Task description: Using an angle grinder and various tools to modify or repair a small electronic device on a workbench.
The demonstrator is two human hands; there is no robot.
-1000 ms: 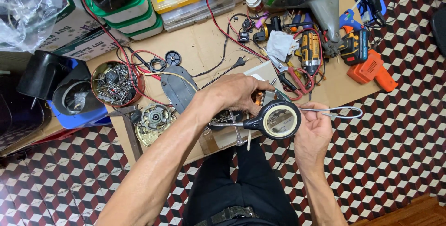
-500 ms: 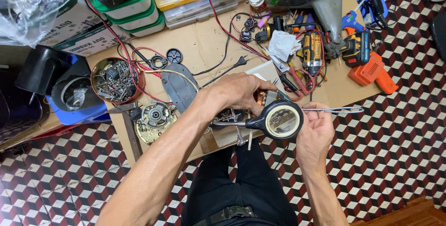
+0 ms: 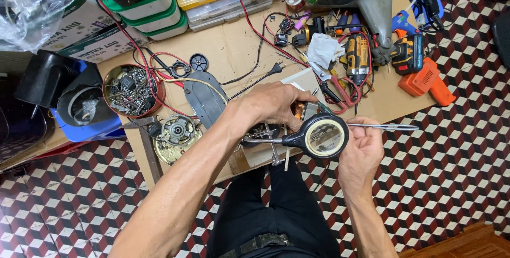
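Left hand: our left hand (image 3: 276, 104) clasps a coppery part, grip closed, behind the round black-rimmed magnifier (image 3: 325, 136).
Right hand: our right hand (image 3: 363, 149) pinches a thin metal tool (image 3: 382, 127).

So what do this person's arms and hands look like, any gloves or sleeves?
No gloves and no sleeves in view. The left hand and right hand are bare, and both forearms are bare right to the bottom edge of the picture. No watch, ring or bracelet shows. Below the arms, dark trousers with a belt can be seen.
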